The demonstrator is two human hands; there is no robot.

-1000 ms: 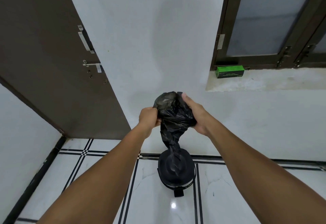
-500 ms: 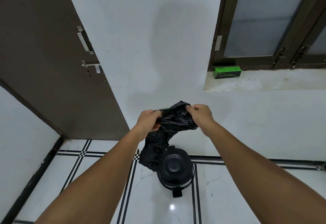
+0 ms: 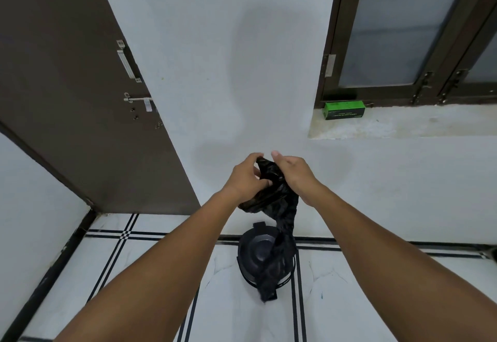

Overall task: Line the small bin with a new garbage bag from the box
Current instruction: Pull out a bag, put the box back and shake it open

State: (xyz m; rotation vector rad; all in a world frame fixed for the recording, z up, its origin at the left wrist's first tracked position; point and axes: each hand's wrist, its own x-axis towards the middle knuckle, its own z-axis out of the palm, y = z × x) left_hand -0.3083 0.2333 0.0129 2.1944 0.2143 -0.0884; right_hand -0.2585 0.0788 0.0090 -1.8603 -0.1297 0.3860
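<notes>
Reaching out from the bottom of the view, two bare arms stretch forward over the white tiled floor (image 3: pixel 134 255) with its thin black lines. Past them, on the floor close to the wall, sits the small round black bin (image 3: pixel 255 254). Its lid looks shut, but it is hard to be sure.

Above the bin, both hands hold a crinkly black plastic garbage bag (image 3: pixel 271 193). The left hand (image 3: pixel 246 177) has its fingers curled around the top of the bag, pinching it. The right hand (image 3: pixel 294 173) is closed on the other side of the top, with its thumb sticking up a little. The two hands are very close together. The rest of the bag hangs down twisted and thin, and its bottom end dangles in front of the bin.

Farther back, a big brown door (image 3: pixel 67 86) with a silver latch stands on the left. On the right, a small green cardboard box (image 3: pixel 344 110) lies on the pale stone window ledge (image 3: pixel 416 123), well apart from the hands.
</notes>
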